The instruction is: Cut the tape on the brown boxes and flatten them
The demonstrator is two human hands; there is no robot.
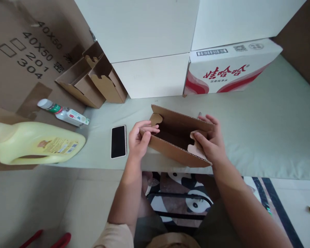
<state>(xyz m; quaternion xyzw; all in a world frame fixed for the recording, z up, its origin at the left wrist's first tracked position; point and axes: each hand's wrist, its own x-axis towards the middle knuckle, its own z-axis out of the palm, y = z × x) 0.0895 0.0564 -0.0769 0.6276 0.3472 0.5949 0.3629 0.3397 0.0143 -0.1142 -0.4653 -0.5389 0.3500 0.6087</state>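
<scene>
A brown cardboard box with its top unfolded is between my hands at the front edge of the pale green surface. My left hand grips its left end, the thumb outside on the near wall and the fingers over the rim by a small flap. At the other end, my right hand holds the box with the thumb pressed on a notched flap and the fingers behind the far wall. The inside of the box is dark, and its bottom is hard to make out.
A phone lies left of the box. Farther left are a yellow jug, a clear bottle and folded cardboard boxes. White boxes and a red-printed carton line the back. Below shows a panda-print mat.
</scene>
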